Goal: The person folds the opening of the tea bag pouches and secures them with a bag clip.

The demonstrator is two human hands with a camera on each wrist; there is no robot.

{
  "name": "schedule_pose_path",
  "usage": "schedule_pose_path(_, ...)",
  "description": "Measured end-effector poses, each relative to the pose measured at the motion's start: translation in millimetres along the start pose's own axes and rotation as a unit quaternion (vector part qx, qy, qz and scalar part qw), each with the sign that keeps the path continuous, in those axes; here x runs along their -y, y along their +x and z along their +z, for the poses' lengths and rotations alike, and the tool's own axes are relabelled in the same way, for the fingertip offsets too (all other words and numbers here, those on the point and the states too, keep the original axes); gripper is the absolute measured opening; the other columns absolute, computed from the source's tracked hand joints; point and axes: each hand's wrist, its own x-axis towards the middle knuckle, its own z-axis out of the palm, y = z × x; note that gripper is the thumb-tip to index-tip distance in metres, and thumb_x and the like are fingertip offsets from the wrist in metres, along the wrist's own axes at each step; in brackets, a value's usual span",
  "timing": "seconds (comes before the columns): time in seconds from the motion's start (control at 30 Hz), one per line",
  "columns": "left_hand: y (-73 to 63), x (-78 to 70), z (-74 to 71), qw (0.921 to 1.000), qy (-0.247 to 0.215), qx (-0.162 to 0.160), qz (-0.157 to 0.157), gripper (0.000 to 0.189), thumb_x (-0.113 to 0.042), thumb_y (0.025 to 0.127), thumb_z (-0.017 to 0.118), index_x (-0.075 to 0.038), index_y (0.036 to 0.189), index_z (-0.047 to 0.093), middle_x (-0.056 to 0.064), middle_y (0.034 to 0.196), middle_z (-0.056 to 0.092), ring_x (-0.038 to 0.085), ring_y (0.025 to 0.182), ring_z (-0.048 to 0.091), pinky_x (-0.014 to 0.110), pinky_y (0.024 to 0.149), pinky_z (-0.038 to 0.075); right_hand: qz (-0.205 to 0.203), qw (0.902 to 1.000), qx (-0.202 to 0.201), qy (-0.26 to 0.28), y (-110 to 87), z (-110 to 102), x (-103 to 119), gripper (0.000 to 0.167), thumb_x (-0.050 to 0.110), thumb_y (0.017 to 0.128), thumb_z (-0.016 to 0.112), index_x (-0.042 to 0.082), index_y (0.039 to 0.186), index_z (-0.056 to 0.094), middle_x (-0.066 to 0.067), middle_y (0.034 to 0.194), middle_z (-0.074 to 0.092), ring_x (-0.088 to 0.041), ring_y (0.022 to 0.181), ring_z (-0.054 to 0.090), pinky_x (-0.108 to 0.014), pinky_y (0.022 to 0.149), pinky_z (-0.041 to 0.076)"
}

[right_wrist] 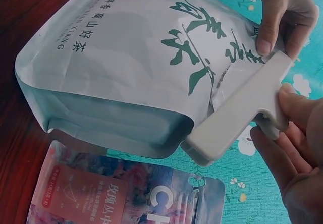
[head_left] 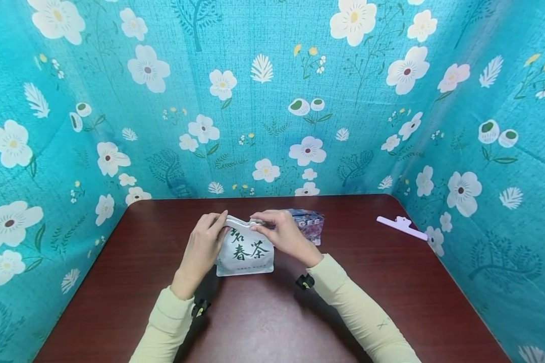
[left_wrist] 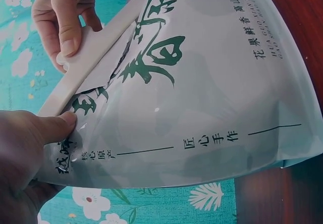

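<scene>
A pale tea bag with dark green Chinese characters stands upright near the back of the table. Along its folded top edge lies a white bag clip. My left hand pinches the bag's top left corner, thumb on the printed front, as the left wrist view shows. The right hand grips the handle of the clip between thumb and fingers. In the right wrist view, the clip's near end juts past the bag's side.
Behind my right hand stands a second bag, pink and blue with white letters. A lilac bag clip lies at the right on the dark red table. Blue flowered cloth hangs behind and along both sides.
</scene>
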Motion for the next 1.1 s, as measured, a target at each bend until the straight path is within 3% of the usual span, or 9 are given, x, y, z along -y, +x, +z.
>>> schedule_pose_path(0.2, 0.4, 0.3, -0.6, 1.0000, 0.005, 0.001, -0.002, 0.047, 0.004, 0.083, 0.079, 0.004, 0.128, 0.066, 0.017, 0.104, 0.067, 0.030, 0.093, 0.061, 0.041, 0.079, 0.056, 0.021, 0.9996, 0.006, 0.018, 1.6, 0.1, 0.3, 0.023, 0.014, 0.091, 0.077, 0.006, 0.112, 0.077, -0.006, 0.103, 0.076, -0.009, 0.085, 0.071, -0.023, 0.073, 0.058)
schedule_pose_path(0.43, -1.6, 1.8, -1.1, 0.9999, 0.011, 0.000, -0.006, 0.048, -0.001, 0.085, 0.080, 0.003, 0.131, 0.065, 0.017, 0.108, 0.065, 0.029, 0.097, 0.061, 0.041, 0.080, 0.057, 0.036, 0.9985, 0.020, 0.036, 0.4, 0.7, 2.1, 0.030, 0.010, 0.090, 0.077, 0.004, 0.119, 0.073, -0.009, 0.110, 0.073, -0.015, 0.095, 0.073, -0.026, 0.082, 0.059)
schedule_pose_path(0.63, -4.7, 3.7, 1.1, 0.9992, 0.000, -0.038, -0.015, 0.049, -0.003, 0.082, 0.083, 0.004, 0.128, 0.065, 0.019, 0.110, 0.065, 0.030, 0.099, 0.062, 0.043, 0.083, 0.057, 0.023, 0.9983, 0.048, -0.025, 3.0, 2.6, 4.3, 0.040, 0.014, 0.091, 0.078, 0.008, 0.129, 0.068, -0.004, 0.119, 0.069, -0.012, 0.102, 0.067, -0.029, 0.085, 0.057)
schedule_pose_path(0.83, -7.4, 7.5, 6.0, 0.9960, -0.048, -0.069, -0.030, 0.039, -0.001, 0.081, 0.084, 0.003, 0.116, 0.067, 0.016, 0.108, 0.064, 0.029, 0.099, 0.064, 0.042, 0.084, 0.055, -0.006, 0.9918, 0.084, -0.096, 7.9, 7.3, 10.9, 0.048, 0.014, 0.091, 0.077, 0.011, 0.137, 0.062, -0.005, 0.129, 0.064, -0.015, 0.113, 0.064, -0.033, 0.094, 0.055)
schedule_pose_path(0.93, -9.7, 10.5, 8.5, 0.9932, -0.076, -0.076, -0.042, 0.036, -0.001, 0.081, 0.083, 0.003, 0.113, 0.067, 0.014, 0.106, 0.064, 0.027, 0.097, 0.065, 0.040, 0.084, 0.054, -0.027, 0.9871, 0.091, -0.129, 10.4, 10.5, 14.2, 0.048, 0.012, 0.091, 0.076, 0.011, 0.137, 0.062, -0.006, 0.128, 0.065, -0.017, 0.113, 0.064, -0.033, 0.092, 0.056)
schedule_pose_path(1.1, -13.6, 15.4, 11.6, 0.9894, -0.111, -0.080, -0.049, 0.036, -0.001, 0.081, 0.083, 0.001, 0.114, 0.066, 0.012, 0.104, 0.066, 0.026, 0.093, 0.065, 0.038, 0.080, 0.052, -0.040, 0.9823, 0.098, -0.154, 11.6, 13.8, 18.2, 0.044, 0.007, 0.092, 0.074, 0.011, 0.135, 0.062, -0.003, 0.120, 0.067, -0.013, 0.099, 0.066, -0.030, 0.080, 0.058)
